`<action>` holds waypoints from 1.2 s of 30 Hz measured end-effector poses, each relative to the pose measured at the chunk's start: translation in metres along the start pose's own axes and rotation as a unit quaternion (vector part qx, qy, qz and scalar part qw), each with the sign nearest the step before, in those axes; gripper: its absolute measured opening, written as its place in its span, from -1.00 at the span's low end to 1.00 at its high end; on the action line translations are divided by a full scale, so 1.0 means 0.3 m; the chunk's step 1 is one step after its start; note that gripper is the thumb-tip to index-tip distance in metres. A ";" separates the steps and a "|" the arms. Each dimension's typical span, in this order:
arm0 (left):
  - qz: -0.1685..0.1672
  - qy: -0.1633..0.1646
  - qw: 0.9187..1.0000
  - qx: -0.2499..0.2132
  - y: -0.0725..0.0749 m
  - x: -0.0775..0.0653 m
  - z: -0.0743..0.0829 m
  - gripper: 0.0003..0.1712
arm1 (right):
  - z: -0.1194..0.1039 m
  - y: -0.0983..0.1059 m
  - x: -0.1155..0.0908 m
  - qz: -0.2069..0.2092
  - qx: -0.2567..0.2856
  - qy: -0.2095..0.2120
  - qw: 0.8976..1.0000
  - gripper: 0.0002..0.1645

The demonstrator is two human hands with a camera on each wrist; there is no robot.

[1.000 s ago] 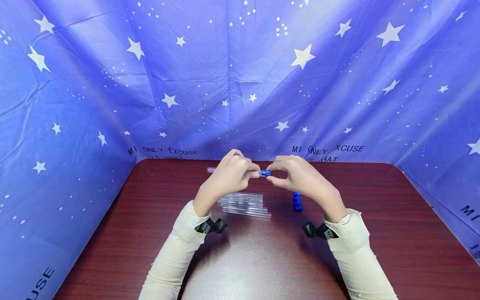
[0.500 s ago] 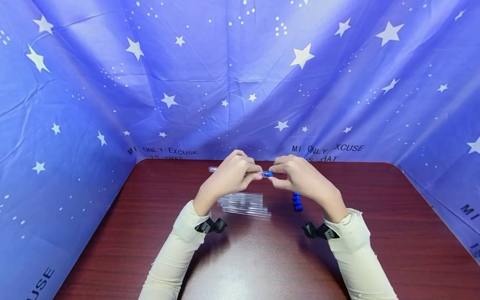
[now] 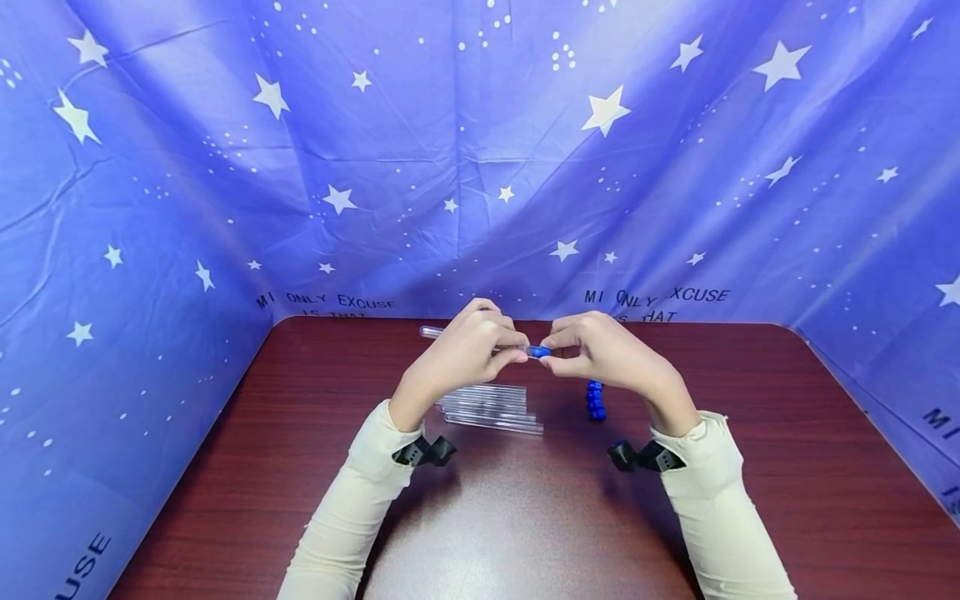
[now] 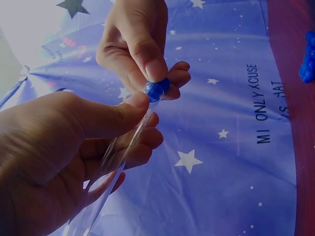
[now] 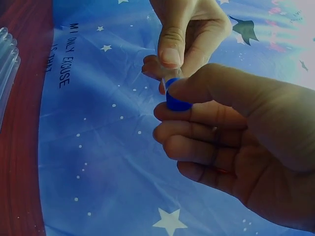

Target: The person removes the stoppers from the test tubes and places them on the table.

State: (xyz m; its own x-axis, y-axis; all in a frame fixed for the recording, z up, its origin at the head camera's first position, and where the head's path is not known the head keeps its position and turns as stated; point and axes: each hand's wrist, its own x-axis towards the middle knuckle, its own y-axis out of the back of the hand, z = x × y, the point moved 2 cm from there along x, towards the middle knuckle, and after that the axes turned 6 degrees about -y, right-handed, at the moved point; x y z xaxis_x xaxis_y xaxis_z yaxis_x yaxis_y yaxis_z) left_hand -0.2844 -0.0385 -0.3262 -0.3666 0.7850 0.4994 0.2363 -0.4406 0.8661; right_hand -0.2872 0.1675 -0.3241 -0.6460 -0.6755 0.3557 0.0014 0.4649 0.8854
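Observation:
My left hand [image 3: 468, 346] pinches a clear test tube [image 4: 109, 189] close to its mouth, between thumb and fingers. The tube's rounded end [image 3: 431, 332] sticks out beyond the back of that hand in the head view. A blue cap [image 5: 177, 99] sits in the tube's mouth, its lower part showing through the clear wall in the left wrist view. Thumb and forefinger of my right hand [image 3: 611, 354] pinch this cap from the other side. Both hands are raised over the far part of the table, fingertips almost meeting at the cap.
Several clear test tubes [image 3: 495, 412] lie side by side on the dark red wooden table [image 3: 495, 533], below my left hand. Several blue caps [image 3: 596, 402] stand in a short row below my right hand. A blue star-printed cloth [image 3: 457, 167] hangs behind the table and at its sides.
The tube has tilted slightly, its capped end lower and a little further right. Both hands have shifted slightly right, and less of the cap shows between the right fingertips.

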 end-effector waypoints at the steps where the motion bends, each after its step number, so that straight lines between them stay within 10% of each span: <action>1: 0.000 -0.001 1.000 0.001 -0.001 0.000 0.001 -0.88 | 0.004 0.000 0.000 -0.004 0.008 0.001 1.000 -0.96; 21: -0.001 0.022 1.000 0.003 0.003 0.007 0.006 -0.85 | 0.058 -0.022 0.008 -0.105 0.163 -0.081 0.978 -0.90; 36: -0.022 0.041 0.999 0.023 -0.019 0.011 0.011 -0.94 | 0.027 -0.029 0.011 -0.070 0.086 -0.048 0.993 -0.91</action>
State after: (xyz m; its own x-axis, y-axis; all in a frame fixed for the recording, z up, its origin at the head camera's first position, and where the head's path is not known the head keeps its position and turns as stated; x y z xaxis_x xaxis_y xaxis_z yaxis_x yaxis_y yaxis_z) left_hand -0.2839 -0.0319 -0.3298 -0.4500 0.7636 0.4630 0.2582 -0.3851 0.8861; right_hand -0.2955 0.1660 -0.3330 -0.7007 -0.6865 0.1943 -0.2193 0.4664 0.8570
